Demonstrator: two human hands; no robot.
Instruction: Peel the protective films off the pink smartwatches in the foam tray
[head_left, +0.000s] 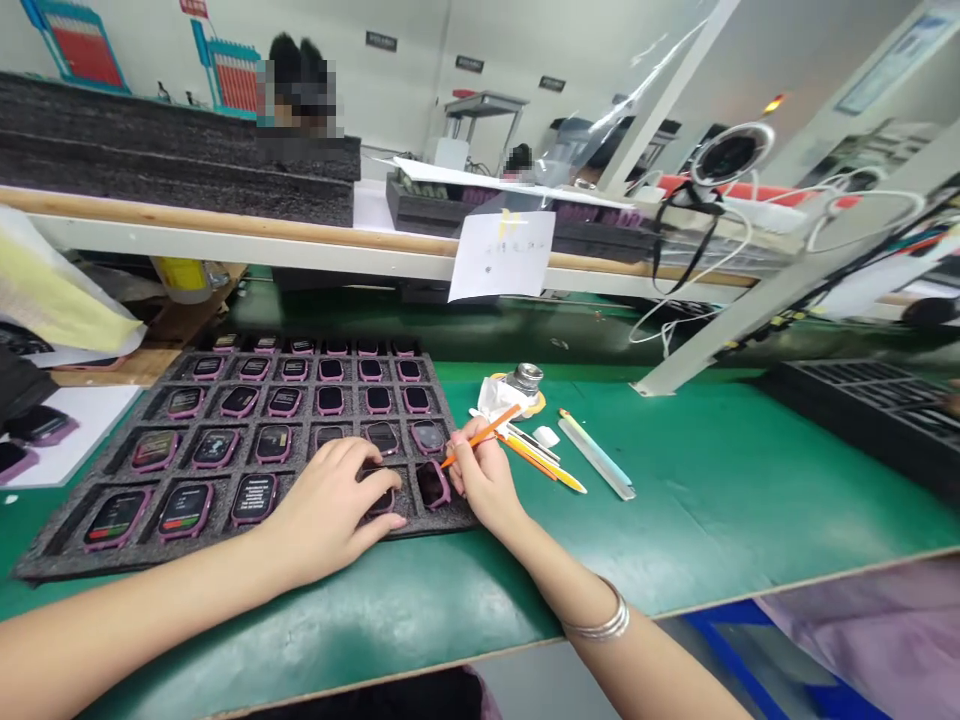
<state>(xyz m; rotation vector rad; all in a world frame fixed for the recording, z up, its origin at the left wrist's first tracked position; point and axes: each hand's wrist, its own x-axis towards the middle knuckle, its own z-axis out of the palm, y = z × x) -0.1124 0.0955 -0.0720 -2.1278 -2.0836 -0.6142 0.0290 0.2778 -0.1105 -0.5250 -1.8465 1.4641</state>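
A dark grey foam tray (225, 556) holds rows of pink-framed smartwatches, several with lit screens. My left hand (330, 510) lies over the tray's front right area, its fingers resting on a pink smartwatch (380, 497) and hiding part of it. My right hand (484, 478) pinches a thin orange stick (480, 436), whose tip points down and left, just above another pink smartwatch (433, 485). The stick's tip and this watch look very close, but I cannot tell if they touch.
On the green bench mat (712, 500), a small metal jar (527, 379) stands on white cloth beside several loose sticks and a pale blue strip (596, 455). A second foam tray (855, 420) sits at right. Above runs a shelf rail (225, 225) with a paper note (501, 255).
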